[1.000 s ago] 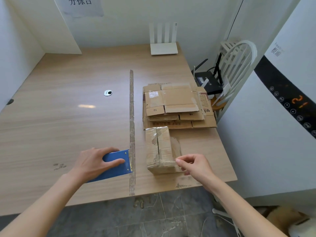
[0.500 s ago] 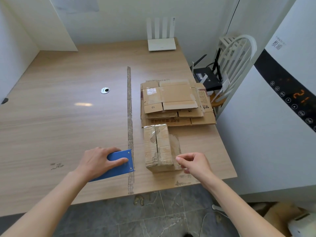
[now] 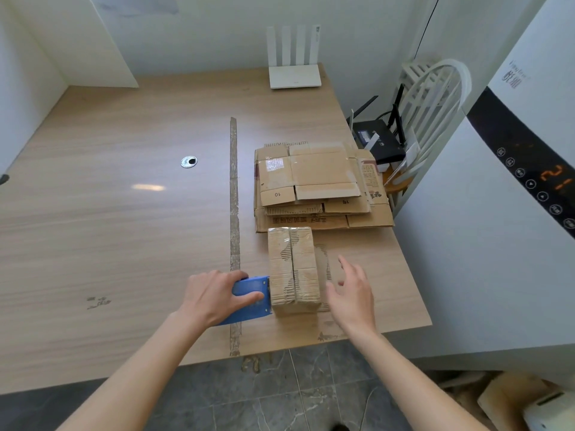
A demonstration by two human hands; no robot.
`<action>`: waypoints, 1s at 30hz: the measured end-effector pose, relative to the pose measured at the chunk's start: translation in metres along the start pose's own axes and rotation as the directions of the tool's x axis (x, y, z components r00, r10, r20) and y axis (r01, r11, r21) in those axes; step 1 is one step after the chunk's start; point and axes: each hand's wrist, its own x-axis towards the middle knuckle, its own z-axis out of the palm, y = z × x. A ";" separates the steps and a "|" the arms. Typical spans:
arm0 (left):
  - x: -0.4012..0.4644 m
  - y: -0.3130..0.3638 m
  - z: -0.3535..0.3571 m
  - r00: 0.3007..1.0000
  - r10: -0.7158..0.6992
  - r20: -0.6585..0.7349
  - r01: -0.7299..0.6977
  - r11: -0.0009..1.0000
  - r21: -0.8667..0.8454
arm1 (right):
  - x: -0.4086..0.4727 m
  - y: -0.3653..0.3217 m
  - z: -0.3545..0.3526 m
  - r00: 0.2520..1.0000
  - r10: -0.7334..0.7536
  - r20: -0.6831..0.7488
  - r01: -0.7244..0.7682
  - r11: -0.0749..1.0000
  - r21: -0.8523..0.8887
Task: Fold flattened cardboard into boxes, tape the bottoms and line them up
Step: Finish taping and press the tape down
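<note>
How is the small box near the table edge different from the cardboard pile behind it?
The small box is folded up into a standing shape, while the cardboard pile lies flat in several layers. The small box shows clear tape along its top seam; the cardboard pile's flaps lie loose and spread out. The pile covers more of the table. Both are worn brown cardboard.

Tabletop (image 3: 124,228) open — cardboard stack (image 3: 317,185) blocks.

Two bare forearms, no sleeves visible up to frame edge. Left hand (image 3: 217,298) & right hand (image 3: 353,290): no gloves, rings, watch or wristbands. Nails short, unpainted. No markings seen on either arm.
</note>
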 end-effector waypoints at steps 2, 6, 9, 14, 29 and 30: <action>0.003 0.007 0.000 1.000 0.020 -0.015 -0.020 1.000 0.018 | -0.013 -0.024 0.009 0.994 -0.095 0.063 0.097 0.995 -0.027; 0.003 0.021 -0.003 0.999 0.015 -0.041 -0.011 0.997 0.075 | -0.021 -0.046 0.038 0.986 -0.010 0.168 0.063 0.948 -0.311; -0.001 0.025 -0.003 0.999 -0.024 -0.045 0.027 0.997 0.073 | -0.023 -0.039 0.046 0.992 -0.044 0.116 0.082 0.934 -0.347; -0.009 0.037 0.005 0.993 -0.096 -0.064 0.103 0.990 0.102 | -0.023 -0.040 0.050 0.998 -0.033 0.058 0.052 0.929 -0.366; -0.023 -0.007 0.006 0.973 -0.182 -0.141 0.204 0.965 0.165 | -0.017 -0.031 0.044 0.994 -0.104 0.033 0.109 0.926 -0.361; -0.026 -0.009 0.016 0.968 -0.173 -0.182 0.197 0.973 0.121 | -0.016 -0.028 0.041 0.993 -0.111 0.037 0.117 0.930 -0.349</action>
